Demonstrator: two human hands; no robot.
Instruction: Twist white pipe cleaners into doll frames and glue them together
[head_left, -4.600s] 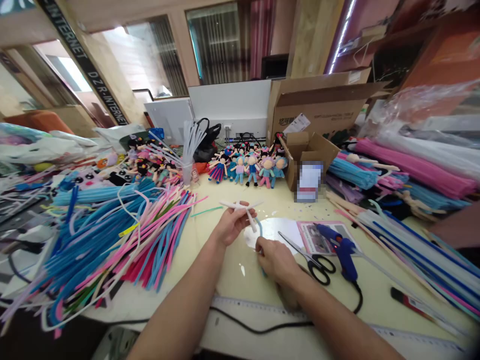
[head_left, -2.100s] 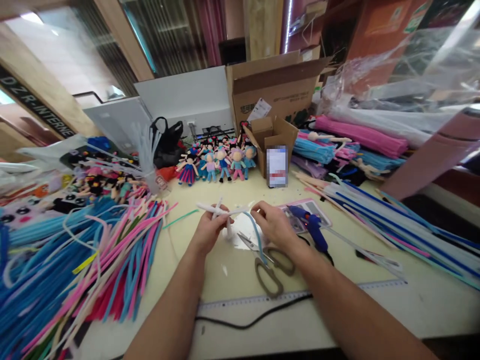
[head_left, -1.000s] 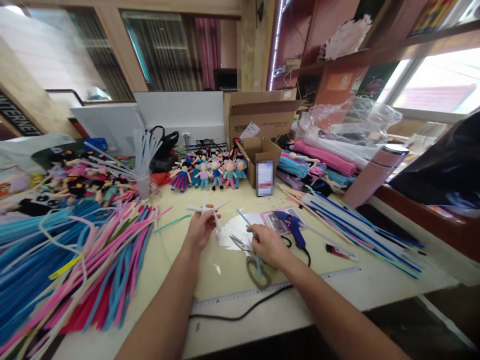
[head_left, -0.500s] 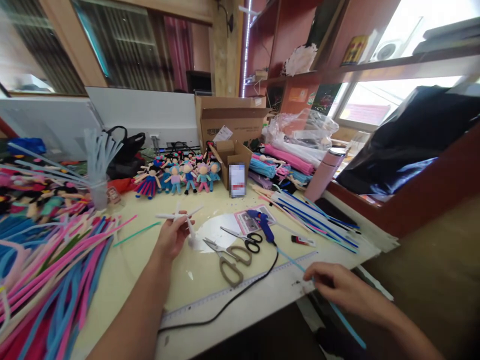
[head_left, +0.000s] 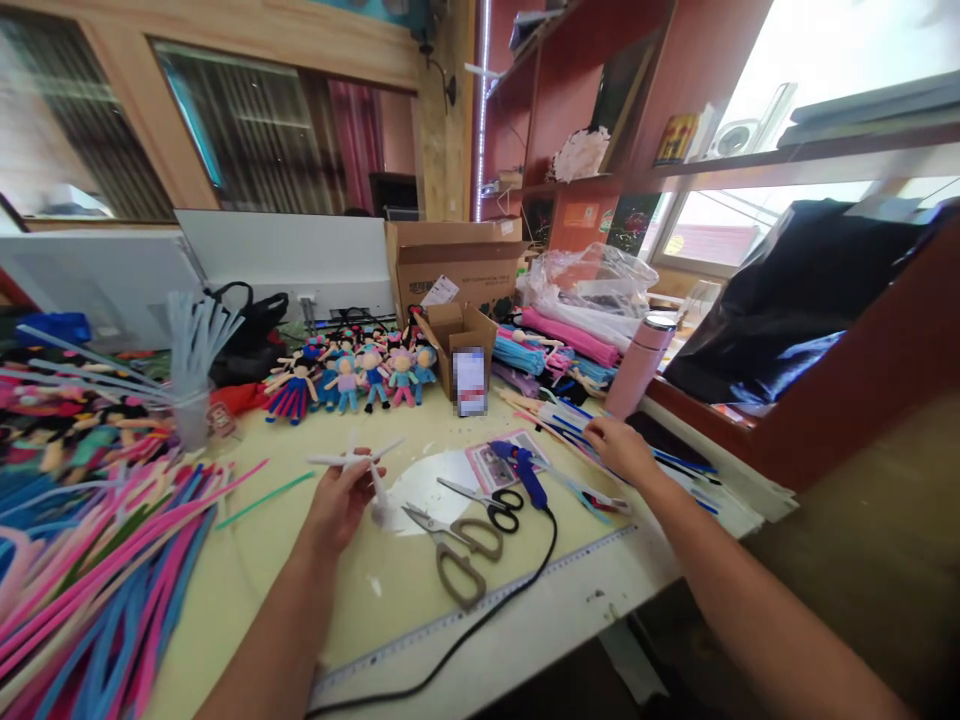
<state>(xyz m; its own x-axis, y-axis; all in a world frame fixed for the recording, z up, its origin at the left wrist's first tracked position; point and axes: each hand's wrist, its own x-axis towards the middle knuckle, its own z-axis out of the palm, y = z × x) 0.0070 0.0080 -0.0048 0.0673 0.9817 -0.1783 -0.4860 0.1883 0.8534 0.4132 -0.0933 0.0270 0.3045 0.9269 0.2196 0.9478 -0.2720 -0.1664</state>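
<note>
We see a slim, branching white piece (head_left: 377,479), slender blue, white and peach sticks (head_left: 559,420), a deep-blue plastic glue gun (head_left: 532,483), black-handled metal scissors (head_left: 491,503), taupe-handled metal scissors (head_left: 444,535) and a pink cylindrical bottle (head_left: 640,370); one small doll's flared skirt (head_left: 288,403) carries red and blue vertical stripes.

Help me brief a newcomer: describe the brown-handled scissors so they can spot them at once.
On the pale yellow tabletop, find the long ruler along its near side. Around the ruler's middle, on its far side, lie two pairs of scissors. The brown-handled scissors are nearer the ruler, with bigger, greyish-brown loops than the black-handled scissors beside them.
</note>
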